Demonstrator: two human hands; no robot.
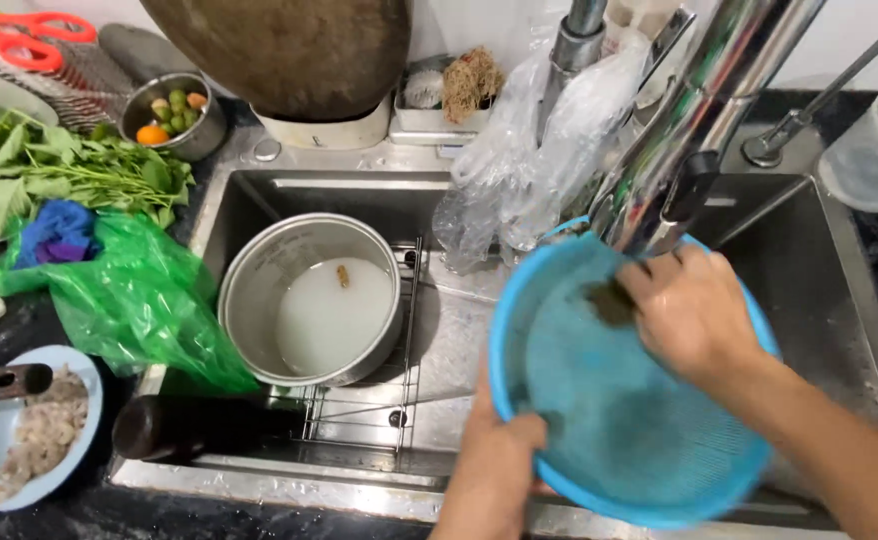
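Observation:
A round blue plastic strainer basket is tilted over the right basin of a steel sink, under the chrome tap. My left hand grips its near rim from below. My right hand is inside the basket, pressing a dark scrub pad against the mesh near the far rim.
A steel pot of cloudy water sits on a wire rack in the left basin. A dark handle lies along the sink's front. Left counter holds a green plastic bag, leafy greens, a blue plate of shrimp and a small bowl.

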